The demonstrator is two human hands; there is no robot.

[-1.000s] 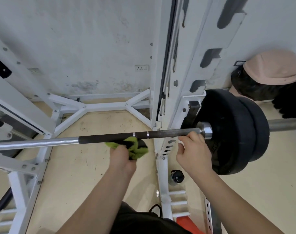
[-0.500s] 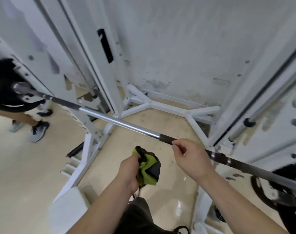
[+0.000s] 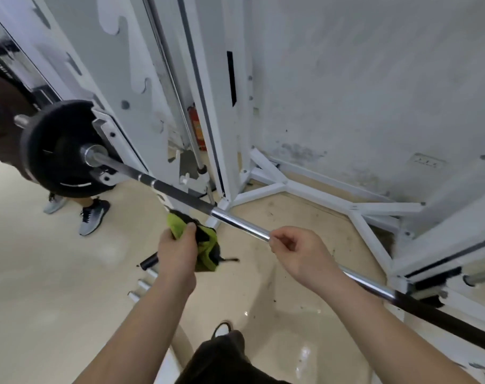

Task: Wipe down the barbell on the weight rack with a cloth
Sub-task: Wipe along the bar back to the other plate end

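The barbell (image 3: 237,223) runs from upper left to lower right across the white rack (image 3: 216,128), chrome in the middle and dark at both knurled parts. A black weight plate (image 3: 58,145) sits on its left end. My left hand (image 3: 177,252) grips a green and black cloth (image 3: 205,243), which hangs just below the bar's left dark section, not clearly touching it. My right hand (image 3: 302,254) curls around the chrome middle of the bar with thumb and fingers closed on it.
White rack base struts (image 3: 288,187) spread over the beige floor near a stained wall. Another person's legs and sneakers (image 3: 93,216) stand at the left behind the plate. Short storage pegs (image 3: 143,284) stick out low on the left.
My view has swung left toward the bar's left end. My right hand slid along the bar onto the chrome middle. The cloth came off the bar and now hangs below it.
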